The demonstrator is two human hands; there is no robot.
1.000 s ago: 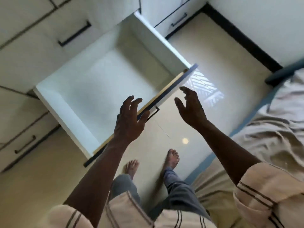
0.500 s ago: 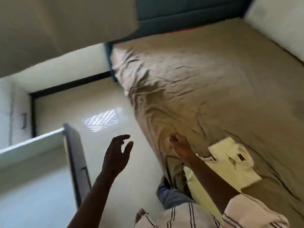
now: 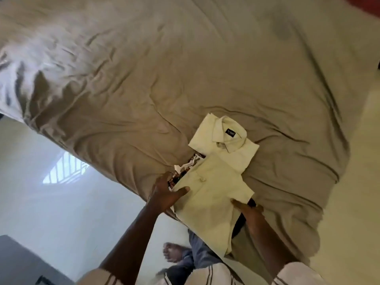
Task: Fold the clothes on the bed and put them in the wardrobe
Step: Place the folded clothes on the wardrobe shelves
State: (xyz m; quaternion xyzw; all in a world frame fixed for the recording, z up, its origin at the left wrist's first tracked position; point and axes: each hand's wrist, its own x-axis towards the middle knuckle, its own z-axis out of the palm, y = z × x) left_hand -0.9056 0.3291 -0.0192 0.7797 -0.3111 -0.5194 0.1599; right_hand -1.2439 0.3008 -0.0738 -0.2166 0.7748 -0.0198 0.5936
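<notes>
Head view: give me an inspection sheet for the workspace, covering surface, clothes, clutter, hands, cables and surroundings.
Surface: bed sheet, tan, wrinkled.
Job's things: folded pale shirt atop a patterned garment and a dark garment; collared shirt folded beyond, touching it.
Clutter: nothing seen.
Hands: left hand grips the pale shirt's left edge, thumb on top; right hand at its right edge, fingers hidden.
Cables: nothing seen.
Surroundings: glossy floor.

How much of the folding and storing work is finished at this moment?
Done: the pale shirts lie folded in a stack with a patterned garment and a dark garment beneath. In hand: the left hand and right hand grip the stack's two sides on the bed. Left: carrying it to the wardrobe, which is out of view.
</notes>
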